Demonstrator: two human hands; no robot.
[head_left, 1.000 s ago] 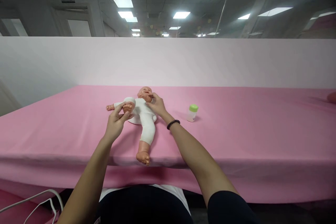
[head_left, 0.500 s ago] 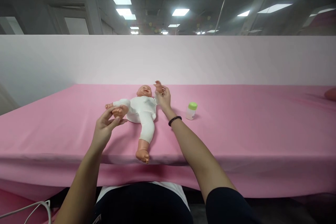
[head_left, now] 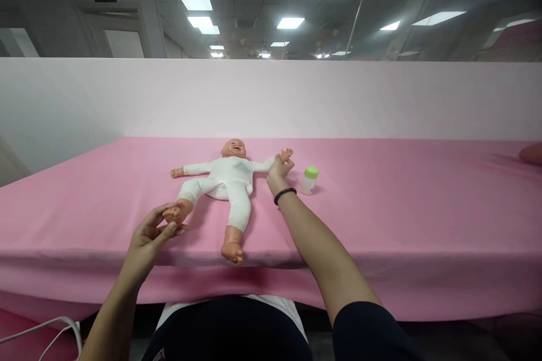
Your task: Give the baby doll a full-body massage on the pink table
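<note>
A baby doll (head_left: 231,172) with a white cloth body lies face up on the pink-covered table (head_left: 381,197), its head toward the wall. My left hand (head_left: 150,240) is closed around the doll's foot (head_left: 176,212) on the left side of the view, fingers behind it and thumb in front. The doll's other foot (head_left: 232,246) rests near the table's front edge. My right hand (head_left: 279,170) grips the doll's arm by the wrist, just below its small hand (head_left: 287,154), and holds it out to the right. A bottle (head_left: 309,181) with a green cap stands right of my right hand.
Behind the table runs a low white wall (head_left: 271,98) with glass above it. A skin-toned rounded object (head_left: 531,153) lies at the far right edge, only partly in view. White cables (head_left: 63,324) hang at the lower left.
My left hand has drawn the doll's leg down and to the left, straightening it. My right hand has brought the doll's raised arm down and outward to the right. The bottle stays put.
</note>
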